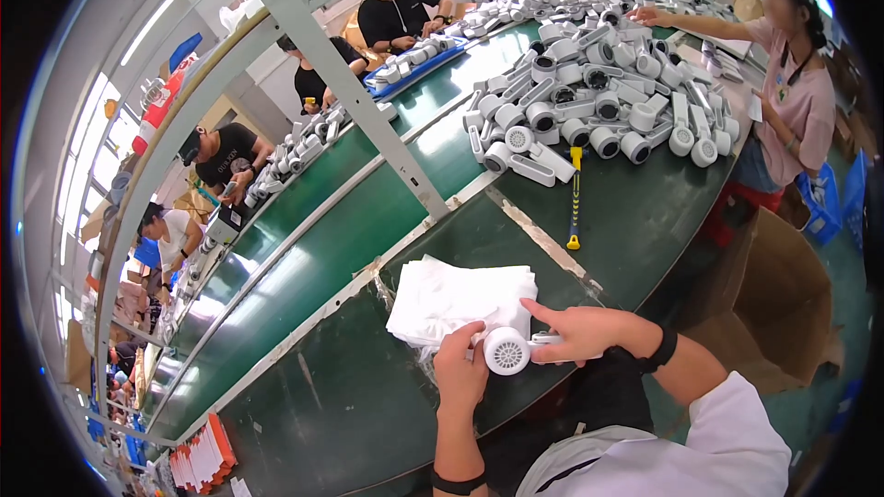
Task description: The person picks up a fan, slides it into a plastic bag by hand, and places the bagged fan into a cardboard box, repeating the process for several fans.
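Your left hand [459,366] and right hand [580,331] both grasp the white handheld fan [508,350] at the table's near edge, just beside the stack of white bags [456,299]. Beyond lies the fan pile [599,101].

1. A long green tabletop [350,405] runs away into the room, with a green conveyor belt [304,258] alongside it.
2. A grey metal frame post [341,83] slants up over the belt.
3. Bright windows [97,143] line the left wall and daylight glares on the belt.
4. Other people sit along the line, one in a pink shirt [806,106] at right.
5. An open cardboard box [783,304] stands on the green floor [829,405] at right, near blue crates [824,202].
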Motion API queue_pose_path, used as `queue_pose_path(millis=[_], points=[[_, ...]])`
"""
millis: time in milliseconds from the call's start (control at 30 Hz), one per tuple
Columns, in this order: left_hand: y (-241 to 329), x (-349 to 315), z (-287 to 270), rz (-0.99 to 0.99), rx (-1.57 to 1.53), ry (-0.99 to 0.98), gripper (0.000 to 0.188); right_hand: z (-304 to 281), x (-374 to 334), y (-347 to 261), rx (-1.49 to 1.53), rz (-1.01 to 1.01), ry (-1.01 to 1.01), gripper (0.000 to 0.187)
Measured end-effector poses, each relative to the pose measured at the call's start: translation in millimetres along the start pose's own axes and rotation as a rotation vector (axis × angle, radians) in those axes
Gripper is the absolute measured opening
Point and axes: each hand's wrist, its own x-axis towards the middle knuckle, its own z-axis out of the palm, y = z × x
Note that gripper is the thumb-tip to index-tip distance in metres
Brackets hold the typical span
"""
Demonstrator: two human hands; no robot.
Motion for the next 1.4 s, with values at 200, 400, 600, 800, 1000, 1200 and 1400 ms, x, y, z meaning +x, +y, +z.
queue_pose_path(millis=[200, 400, 600, 800, 1000, 1200, 1400], points=[[0, -6, -10, 0.001, -0.022, -0.043, 0.029, -11, 18, -4, 0.047, -0.030, -0.146, 0.076], [-3, -12, -13, 0.092, 0.019, 0.029, 0.031, 2, 18, -8, -0.184, -0.023, 0.090, 0.064], [-3, -18, 4, 0.083, -0.019, 0.194, 0.037, 19, 9, -14, -0.340, 0.017, 0.301, 0.061], [9, -24, 1, -0.014, -0.095, 0.107, 0.039, 26, 9, -10, -0.315, -0.006, 0.404, 0.060], [7, -24, -4, -0.092, -0.177, 0.150, 0.028, 30, 4, -17, -0.426, -0.037, 0.422, 0.058], [6, -19, -1, 0.194, 0.021, 0.270, 0.017, 36, 6, -15, -0.463, -0.085, 0.517, 0.058], [15, -23, 3, 0.504, 0.089, 0.200, 0.018, 43, 13, -21, -0.477, -0.030, 0.572, 0.065]])
